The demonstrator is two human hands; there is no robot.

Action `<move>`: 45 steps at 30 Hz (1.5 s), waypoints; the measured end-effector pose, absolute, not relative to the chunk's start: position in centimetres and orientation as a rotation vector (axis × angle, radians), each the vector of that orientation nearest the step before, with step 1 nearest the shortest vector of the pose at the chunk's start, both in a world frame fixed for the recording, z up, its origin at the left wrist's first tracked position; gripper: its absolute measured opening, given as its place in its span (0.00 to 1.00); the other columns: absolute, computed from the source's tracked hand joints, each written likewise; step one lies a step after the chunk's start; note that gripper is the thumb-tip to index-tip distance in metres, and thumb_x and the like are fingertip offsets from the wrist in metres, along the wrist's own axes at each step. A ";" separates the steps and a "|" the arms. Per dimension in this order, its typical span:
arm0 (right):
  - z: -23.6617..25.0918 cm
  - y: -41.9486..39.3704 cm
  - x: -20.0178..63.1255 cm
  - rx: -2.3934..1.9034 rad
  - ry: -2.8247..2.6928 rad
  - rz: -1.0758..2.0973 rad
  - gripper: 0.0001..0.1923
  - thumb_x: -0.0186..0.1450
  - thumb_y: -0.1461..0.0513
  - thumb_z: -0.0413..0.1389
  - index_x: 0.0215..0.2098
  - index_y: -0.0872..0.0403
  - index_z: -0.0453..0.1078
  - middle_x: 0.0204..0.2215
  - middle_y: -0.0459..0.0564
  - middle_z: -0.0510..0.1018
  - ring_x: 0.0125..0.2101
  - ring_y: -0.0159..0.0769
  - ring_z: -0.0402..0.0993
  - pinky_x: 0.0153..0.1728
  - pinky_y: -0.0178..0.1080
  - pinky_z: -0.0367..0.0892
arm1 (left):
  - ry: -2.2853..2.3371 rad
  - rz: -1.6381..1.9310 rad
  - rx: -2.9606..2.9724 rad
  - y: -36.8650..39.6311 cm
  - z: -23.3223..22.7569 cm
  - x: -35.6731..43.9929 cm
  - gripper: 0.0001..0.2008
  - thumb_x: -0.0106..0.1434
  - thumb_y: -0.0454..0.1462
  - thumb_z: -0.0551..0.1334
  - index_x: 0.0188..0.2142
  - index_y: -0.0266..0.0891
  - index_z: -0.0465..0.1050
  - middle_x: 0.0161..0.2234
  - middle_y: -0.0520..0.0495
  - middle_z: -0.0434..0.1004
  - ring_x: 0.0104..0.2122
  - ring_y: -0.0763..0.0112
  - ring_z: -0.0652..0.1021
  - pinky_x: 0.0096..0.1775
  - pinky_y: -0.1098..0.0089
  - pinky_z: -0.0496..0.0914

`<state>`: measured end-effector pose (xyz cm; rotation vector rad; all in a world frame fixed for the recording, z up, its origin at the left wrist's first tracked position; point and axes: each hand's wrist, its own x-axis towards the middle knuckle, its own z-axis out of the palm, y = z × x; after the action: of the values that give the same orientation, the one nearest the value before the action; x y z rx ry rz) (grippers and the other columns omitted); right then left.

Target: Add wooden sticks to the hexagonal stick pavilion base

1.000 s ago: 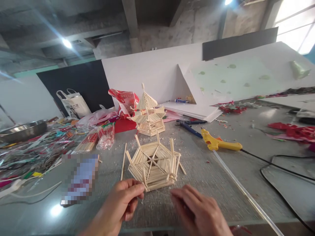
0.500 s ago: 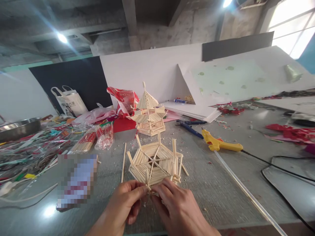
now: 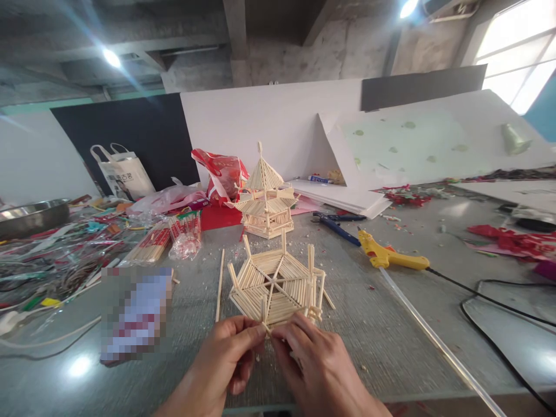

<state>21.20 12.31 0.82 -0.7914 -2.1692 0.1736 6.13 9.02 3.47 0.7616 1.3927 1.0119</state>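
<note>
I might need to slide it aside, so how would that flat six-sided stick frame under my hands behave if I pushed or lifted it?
The hexagonal stick frame is probably light and would slide easily on the table. It looks fragile: thin sticks, with upright posts likely to snap. Both the left hand and the right hand pinch its near corner, which suggests gentle, supported handling.

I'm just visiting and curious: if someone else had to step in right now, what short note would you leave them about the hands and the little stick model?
Left hand: fingertips pinched at the near corner of the hexagonal stick frame.
Right hand: fingertips on the same near corner, touching the left hand's fingers.
Things: the frame lies flat on the grey table, upright posts at its corners. A loose stick lies to its left. The finished stick pagoda stands behind it. The yellow glue gun lies to the right.
Done: frame floor and most posts are in place.
Left: the near corner is in hand; no roof on this frame.
</note>
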 end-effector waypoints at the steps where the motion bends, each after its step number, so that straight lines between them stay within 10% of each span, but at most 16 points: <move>1: 0.9 12.3 21.2 -0.793 -2.160 0.169 0.11 0.63 0.67 0.46 0.28 0.56 0.68 0.23 0.48 0.69 0.23 0.30 0.68 0.24 0.32 0.64 | 1.388 1.034 0.755 9.0 3.6 6.1 0.11 0.52 0.43 0.62 0.24 0.37 0.66 0.11 0.60 0.57 0.11 0.86 0.54 0.14 0.80 0.45; 35: 3.6 11.2 22.6 -0.931 -2.221 0.164 0.09 0.61 0.67 0.47 0.26 0.54 0.67 0.23 0.46 0.70 0.20 0.27 0.66 0.21 0.30 0.61 | 1.482 1.148 1.002 9.1 3.7 4.6 0.11 0.52 0.42 0.59 0.32 0.37 0.67 0.21 0.56 0.68 0.12 0.86 0.61 0.14 0.80 0.53; 45: 1.1 9.3 24.2 -0.907 -2.329 0.252 0.08 0.61 0.68 0.47 0.30 0.54 0.68 0.24 0.46 0.70 0.20 0.25 0.66 0.20 0.28 0.60 | 1.388 1.191 0.931 5.5 3.7 4.4 0.16 0.60 0.41 0.48 0.18 0.41 0.53 0.12 0.60 0.50 0.12 0.81 0.51 0.17 0.74 0.47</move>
<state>24.19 9.25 1.14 -0.9065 -2.3286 0.2518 4.41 5.49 3.69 0.9308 1.3878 1.1906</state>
